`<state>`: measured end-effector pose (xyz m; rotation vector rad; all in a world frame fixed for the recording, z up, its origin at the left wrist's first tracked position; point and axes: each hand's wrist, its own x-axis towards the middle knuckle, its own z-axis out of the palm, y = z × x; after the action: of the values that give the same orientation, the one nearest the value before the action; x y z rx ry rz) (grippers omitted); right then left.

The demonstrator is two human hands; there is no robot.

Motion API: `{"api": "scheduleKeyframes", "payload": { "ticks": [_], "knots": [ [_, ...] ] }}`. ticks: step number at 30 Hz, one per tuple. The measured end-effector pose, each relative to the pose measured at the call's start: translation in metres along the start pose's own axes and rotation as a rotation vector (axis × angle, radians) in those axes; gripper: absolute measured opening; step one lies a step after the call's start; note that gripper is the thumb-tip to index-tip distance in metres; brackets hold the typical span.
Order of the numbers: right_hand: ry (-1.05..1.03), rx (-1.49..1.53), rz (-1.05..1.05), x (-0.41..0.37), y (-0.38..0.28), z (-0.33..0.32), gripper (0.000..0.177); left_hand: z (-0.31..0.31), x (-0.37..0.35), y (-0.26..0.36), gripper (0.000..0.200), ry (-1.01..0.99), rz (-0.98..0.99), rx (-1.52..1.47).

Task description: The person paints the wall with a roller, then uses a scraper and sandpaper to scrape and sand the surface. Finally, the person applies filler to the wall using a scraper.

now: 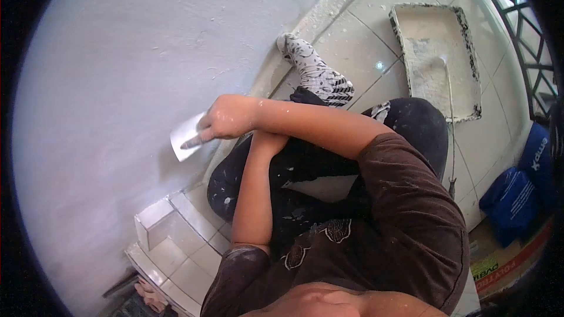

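My right hand (226, 118) is closed around a putty knife with a broad pale blade (187, 136), one finger stretched along the blade. The blade is at the white wall (111, 82), and a shadow falls just below it. My right forearm crosses over my left forearm (252, 199), so my left hand and its fingers are hidden behind it. White specks dot my right hand and forearm. The wall shows rough streaks and small ridges.
A tray (474, 76) with whitish material stands on the tiled floor (376, 29), a long thin rod (451, 100) lying across it. My patterned sock (320, 73) is near the wall base. A tiled step (182, 252), blue bags (511, 199) and a metal grille (523, 35) are around me.
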<state>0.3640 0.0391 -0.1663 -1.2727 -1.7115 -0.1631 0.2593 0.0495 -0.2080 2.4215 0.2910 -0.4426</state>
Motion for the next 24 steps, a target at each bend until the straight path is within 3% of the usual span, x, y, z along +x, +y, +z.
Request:
{"api": "scheduleKeyframes", "payload": {
  "ticks": [4, 7, 11, 14, 16, 18, 20, 21, 24],
  "knots": [
    [0.096, -0.092, 0.052, 0.000, 0.005, -0.021, 0.071, -0.012, -0.005, 0.015, 0.048, 0.012, -0.055, -0.116],
    [0.160, -0.198, 0.033, 0.002, 0.013, -0.040, 0.066, -0.008, -0.003, 0.012, 0.059, -0.100, 0.107, 0.437],
    [0.399, -0.351, 0.033, -0.004, 0.030, -0.067, 0.056, -0.018, 0.038, 0.040, 0.068, -0.357, -0.035, 0.271],
    [0.742, -0.524, 0.028, -0.011, 0.058, -0.095, 0.054, -0.037, 0.047, 0.053, 0.080, -0.424, -0.134, 0.316],
    [0.737, -0.568, 0.179, -0.032, 0.068, -0.126, 0.008, -0.040, 0.048, 0.049, 0.086, -0.429, -0.125, 0.288],
    [0.817, -0.631, 0.146, -0.031, 0.070, -0.159, 0.005, -0.046, 0.053, 0.050, 0.094, -0.421, -0.105, 0.278],
    [0.761, -0.690, 0.053, -0.016, 0.067, -0.193, 0.002, -0.047, 0.050, 0.051, 0.105, -0.421, -0.099, 0.269],
    [0.714, -0.720, 0.074, -0.004, 0.063, -0.205, 0.004, -0.042, 0.049, 0.048, 0.104, -0.355, -0.076, 0.261],
    [0.569, -0.725, 0.143, 0.030, 0.055, -0.234, 0.013, -0.034, 0.057, 0.040, 0.103, -0.420, -0.101, 0.313]
  ]
}}
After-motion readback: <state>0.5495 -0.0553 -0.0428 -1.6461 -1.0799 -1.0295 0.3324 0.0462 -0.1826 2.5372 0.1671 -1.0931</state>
